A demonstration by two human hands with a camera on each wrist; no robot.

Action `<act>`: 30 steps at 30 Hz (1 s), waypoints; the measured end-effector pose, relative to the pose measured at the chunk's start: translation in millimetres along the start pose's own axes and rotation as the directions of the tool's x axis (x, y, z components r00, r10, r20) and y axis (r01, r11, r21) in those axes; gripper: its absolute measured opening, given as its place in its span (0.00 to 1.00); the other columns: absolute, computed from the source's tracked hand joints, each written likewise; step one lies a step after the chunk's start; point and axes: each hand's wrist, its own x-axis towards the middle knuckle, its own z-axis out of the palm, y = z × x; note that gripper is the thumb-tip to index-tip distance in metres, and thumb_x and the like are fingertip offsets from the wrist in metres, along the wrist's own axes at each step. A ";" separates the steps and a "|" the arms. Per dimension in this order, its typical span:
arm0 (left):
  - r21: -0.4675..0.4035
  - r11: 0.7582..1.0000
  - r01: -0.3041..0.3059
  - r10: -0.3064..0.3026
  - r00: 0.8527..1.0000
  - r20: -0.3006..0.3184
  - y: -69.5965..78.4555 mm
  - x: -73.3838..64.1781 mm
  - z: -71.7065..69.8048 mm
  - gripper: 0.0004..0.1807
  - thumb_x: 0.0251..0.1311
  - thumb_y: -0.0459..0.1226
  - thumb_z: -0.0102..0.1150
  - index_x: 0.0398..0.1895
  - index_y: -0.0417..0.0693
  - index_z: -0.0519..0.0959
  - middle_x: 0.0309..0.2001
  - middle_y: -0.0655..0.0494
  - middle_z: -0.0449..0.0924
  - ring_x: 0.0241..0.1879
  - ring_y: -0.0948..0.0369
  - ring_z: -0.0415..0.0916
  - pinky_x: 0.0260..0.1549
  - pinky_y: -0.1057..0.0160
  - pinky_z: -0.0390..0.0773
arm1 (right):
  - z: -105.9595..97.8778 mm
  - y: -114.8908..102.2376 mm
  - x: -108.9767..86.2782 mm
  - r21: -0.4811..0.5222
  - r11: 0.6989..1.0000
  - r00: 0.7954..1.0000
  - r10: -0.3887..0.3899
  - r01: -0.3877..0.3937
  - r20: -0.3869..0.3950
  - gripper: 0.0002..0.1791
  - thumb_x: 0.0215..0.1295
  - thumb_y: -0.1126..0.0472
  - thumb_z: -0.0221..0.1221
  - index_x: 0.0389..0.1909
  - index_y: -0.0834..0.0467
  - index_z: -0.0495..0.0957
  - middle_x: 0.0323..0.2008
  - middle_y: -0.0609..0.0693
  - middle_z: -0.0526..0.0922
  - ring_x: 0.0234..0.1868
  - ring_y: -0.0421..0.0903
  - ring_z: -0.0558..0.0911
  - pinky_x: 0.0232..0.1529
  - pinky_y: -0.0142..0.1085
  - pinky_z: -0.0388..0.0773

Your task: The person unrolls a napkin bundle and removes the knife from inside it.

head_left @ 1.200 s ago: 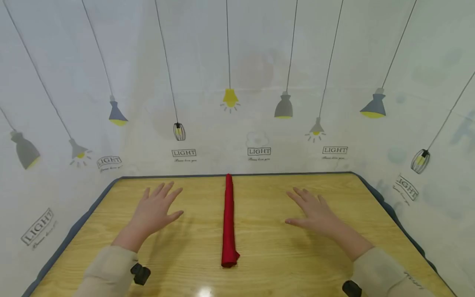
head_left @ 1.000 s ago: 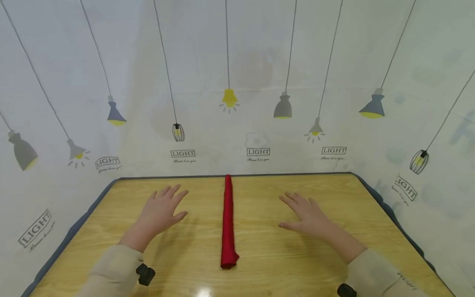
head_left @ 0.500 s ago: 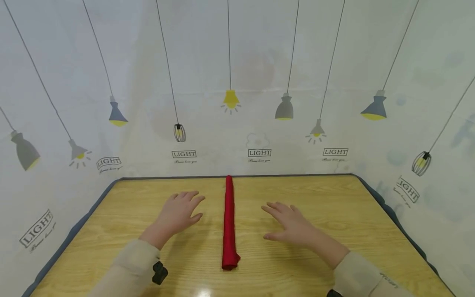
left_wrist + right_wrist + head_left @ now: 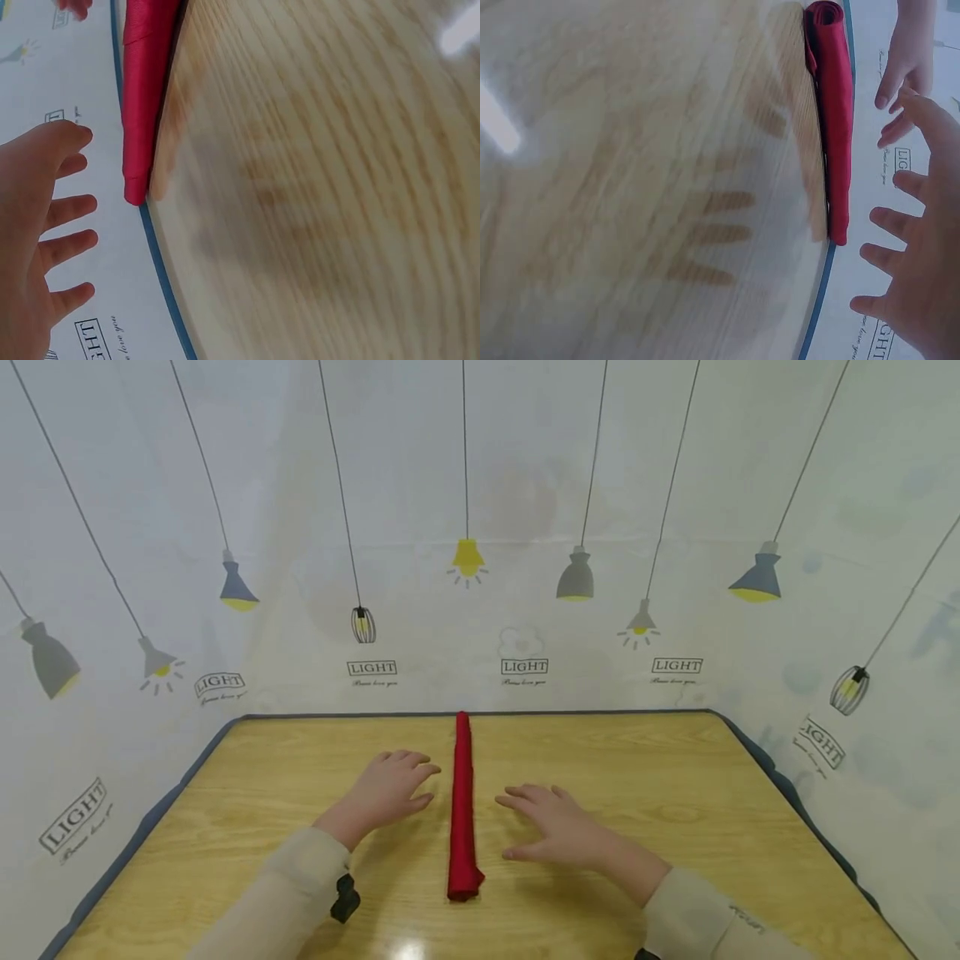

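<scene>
A rolled-up red cloth (image 4: 462, 814) lies lengthwise down the middle of the wooden table, its spiral end showing in the right wrist view. Just left of the roll hovers my left hand (image 4: 392, 789), fingers spread and apart from the cloth. On the other side is my right hand (image 4: 551, 822), also spread, thumb towards the near end of the roll and not touching it. Both hands hold nothing. In the left wrist view the left hand (image 4: 37, 225) is above the table with the red roll (image 4: 146, 97) beyond it; the right hand (image 4: 915, 247) appears likewise in its own wrist view.
The wooden table (image 4: 300, 752) has a dark blue border (image 4: 161, 810) along its edges. Behind and beside it hangs a white backdrop (image 4: 420, 485) printed with lamps and the word LIGHT. A bright reflection falls on the near tabletop.
Both hands have moved inward from the sides towards the red cloth roll, and are now close to it on either side. The roll has stayed where it was.
</scene>
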 end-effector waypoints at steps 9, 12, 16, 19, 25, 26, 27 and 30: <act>-0.102 0.991 -0.092 0.091 0.996 -0.013 1.7 11.8 11.5 0.21 0.63 0.46 0.60 0.58 0.51 0.77 0.56 0.50 0.76 0.57 0.50 0.72 0.55 0.47 0.72 | 12.6 -5.6 10.9 -0.030 0.998 0.998 -0.045 0.047 0.053 0.40 0.61 0.35 0.59 0.71 0.50 0.65 0.70 0.51 0.64 0.69 0.53 0.62 0.66 0.57 0.56; -0.153 0.983 -0.102 0.105 0.994 0.010 3.5 14.3 14.4 0.22 0.62 0.45 0.61 0.59 0.51 0.77 0.57 0.49 0.75 0.57 0.51 0.72 0.55 0.49 0.72 | 16.8 -9.1 14.0 -0.016 0.997 0.995 -0.073 0.074 0.063 0.39 0.62 0.36 0.59 0.70 0.50 0.66 0.69 0.51 0.65 0.69 0.54 0.64 0.65 0.55 0.60; -0.203 0.974 -0.097 0.108 0.993 0.043 8.1 16.5 13.3 0.23 0.60 0.42 0.63 0.59 0.52 0.77 0.57 0.50 0.75 0.57 0.52 0.73 0.55 0.51 0.72 | 19.8 -14.7 17.7 -0.017 0.995 0.993 -0.096 0.097 0.065 0.37 0.61 0.37 0.60 0.68 0.49 0.68 0.68 0.52 0.66 0.68 0.53 0.65 0.65 0.53 0.62; -0.199 0.972 -0.123 0.133 0.991 0.034 11.4 19.3 13.4 0.20 0.59 0.40 0.64 0.56 0.53 0.79 0.56 0.52 0.76 0.56 0.53 0.73 0.55 0.52 0.72 | 21.6 -17.1 21.2 -0.018 0.992 0.991 -0.120 0.121 0.066 0.33 0.62 0.40 0.61 0.66 0.49 0.71 0.68 0.51 0.67 0.68 0.51 0.65 0.65 0.51 0.62; -0.202 0.958 -0.201 0.209 0.978 0.014 16.0 21.6 17.1 0.16 0.57 0.38 0.68 0.49 0.53 0.82 0.55 0.55 0.77 0.54 0.55 0.74 0.55 0.55 0.73 | 28.7 -20.2 24.8 0.003 0.979 0.976 -0.202 0.203 0.084 0.26 0.64 0.49 0.63 0.62 0.52 0.75 0.68 0.49 0.67 0.68 0.50 0.64 0.66 0.48 0.61; -0.205 0.957 -0.208 0.215 0.976 0.014 16.4 21.5 17.7 0.16 0.56 0.38 0.68 0.49 0.53 0.82 0.54 0.56 0.77 0.54 0.55 0.74 0.55 0.55 0.74 | 29.6 -21.1 25.2 -0.002 0.977 0.974 -0.212 0.212 0.081 0.26 0.64 0.50 0.63 0.61 0.52 0.76 0.68 0.50 0.67 0.68 0.51 0.65 0.66 0.48 0.61; -0.208 0.955 -0.214 0.221 0.975 0.012 16.9 21.6 17.8 0.16 0.56 0.37 0.69 0.49 0.53 0.82 0.54 0.56 0.78 0.54 0.56 0.74 0.55 0.55 0.74 | 30.5 -22.1 25.7 -0.014 0.976 0.973 -0.216 0.218 0.077 0.25 0.64 0.51 0.63 0.61 0.53 0.76 0.67 0.50 0.68 0.68 0.50 0.65 0.66 0.47 0.62; -0.215 0.947 -0.238 0.242 0.970 -0.009 18.5 21.8 16.8 0.17 0.55 0.38 0.70 0.48 0.54 0.82 0.53 0.57 0.78 0.53 0.56 0.74 0.54 0.57 0.74 | 32.5 -25.5 27.7 -0.022 0.979 0.977 -0.201 0.203 0.072 0.24 0.63 0.51 0.64 0.60 0.53 0.77 0.67 0.50 0.69 0.67 0.49 0.66 0.66 0.44 0.62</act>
